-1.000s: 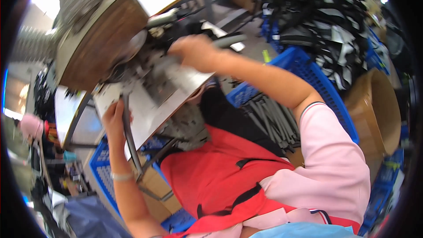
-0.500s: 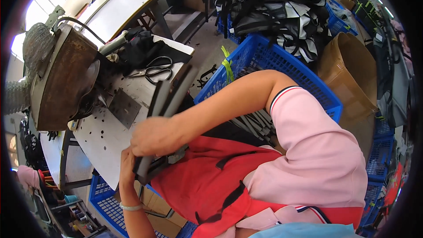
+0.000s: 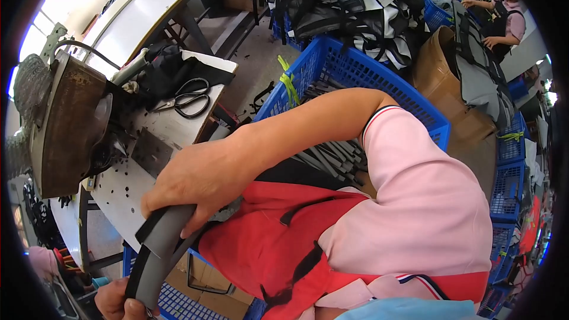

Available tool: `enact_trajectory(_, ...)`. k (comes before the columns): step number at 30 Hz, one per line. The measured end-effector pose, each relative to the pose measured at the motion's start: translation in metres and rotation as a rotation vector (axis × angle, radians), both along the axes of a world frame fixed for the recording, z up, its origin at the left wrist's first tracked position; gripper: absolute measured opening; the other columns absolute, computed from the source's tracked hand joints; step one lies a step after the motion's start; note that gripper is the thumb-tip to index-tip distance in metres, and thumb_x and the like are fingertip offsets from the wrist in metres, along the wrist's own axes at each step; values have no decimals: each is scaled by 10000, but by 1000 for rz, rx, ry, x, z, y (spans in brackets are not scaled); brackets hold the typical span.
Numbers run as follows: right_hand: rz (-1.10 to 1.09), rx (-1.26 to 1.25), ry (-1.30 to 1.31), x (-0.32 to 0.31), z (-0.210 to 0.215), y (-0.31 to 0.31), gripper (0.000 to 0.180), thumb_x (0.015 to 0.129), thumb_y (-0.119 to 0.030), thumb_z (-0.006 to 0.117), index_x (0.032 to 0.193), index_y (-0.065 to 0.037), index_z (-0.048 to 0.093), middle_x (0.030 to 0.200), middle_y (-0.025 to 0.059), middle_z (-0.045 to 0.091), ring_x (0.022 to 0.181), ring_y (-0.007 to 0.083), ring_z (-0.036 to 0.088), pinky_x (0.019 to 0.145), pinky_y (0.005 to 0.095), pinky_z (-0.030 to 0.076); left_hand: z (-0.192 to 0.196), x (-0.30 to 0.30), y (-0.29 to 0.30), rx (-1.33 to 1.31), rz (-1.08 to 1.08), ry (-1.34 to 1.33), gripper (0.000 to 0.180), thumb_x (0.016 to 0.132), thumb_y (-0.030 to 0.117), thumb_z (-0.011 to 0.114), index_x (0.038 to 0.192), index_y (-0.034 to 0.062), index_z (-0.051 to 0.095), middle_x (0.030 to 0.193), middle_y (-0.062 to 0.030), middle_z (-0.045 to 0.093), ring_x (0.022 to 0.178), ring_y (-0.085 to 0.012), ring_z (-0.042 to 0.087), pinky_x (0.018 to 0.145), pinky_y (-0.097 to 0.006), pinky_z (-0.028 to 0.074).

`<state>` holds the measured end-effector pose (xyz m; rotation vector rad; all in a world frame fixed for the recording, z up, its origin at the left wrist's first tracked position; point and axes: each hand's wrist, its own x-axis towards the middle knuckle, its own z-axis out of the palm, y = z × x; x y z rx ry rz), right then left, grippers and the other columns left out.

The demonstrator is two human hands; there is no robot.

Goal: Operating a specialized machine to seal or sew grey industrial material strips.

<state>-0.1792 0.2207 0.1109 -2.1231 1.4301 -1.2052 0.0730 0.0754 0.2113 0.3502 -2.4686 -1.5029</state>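
Observation:
My right hand (image 3: 198, 181) reaches across from the right and is closed over grey-and-black strips (image 3: 155, 246), which look like padded fabric straps. At the lower left, my left hand (image 3: 127, 302) pinches the lower end of a strip between thumb and fingers. The strips slant down from the right hand to the left, just off the table's near edge. More of their length passes behind my right hand and wrist, where it is partly hidden. A red apron (image 3: 272, 231) covers my front beside them.
A rusty machine (image 3: 68, 127) stands on the white table (image 3: 112, 201), with scissors (image 3: 188, 99) and black cloth behind. Blue crates (image 3: 379, 74) sit right and below; one holds grey strips. Black-and-grey straps are heaped at the back. A cardboard box (image 3: 435, 77) and a person (image 3: 507, 21) are right.
My hands have moved apart, the left down toward the lower edge. The strips, which stuck up beyond my right hand, now stretch down between both hands. The view has shifted slightly.

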Motion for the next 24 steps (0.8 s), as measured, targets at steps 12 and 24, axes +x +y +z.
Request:
enact_trajectory(12,-259,110,504,-27,-57,-20,277,763,-282,693,927,-79,601,795,153,627,824,346,628,708,435,491,-113,-46,-32,317,110,-394,238,883,199,650,914,-36,669,664,-16,608,561,-71,545,507,-211,414)
enact_trajectory(24,-551,93,506,-95,-41,-64,392,749,-230,720,1043,0,599,892,175,648,859,349,621,760,389,485,-128,-122,-75,-130,266,2,263,862,191,660,972,-46,688,711,-42,642,587,-71,521,535,-229,436)
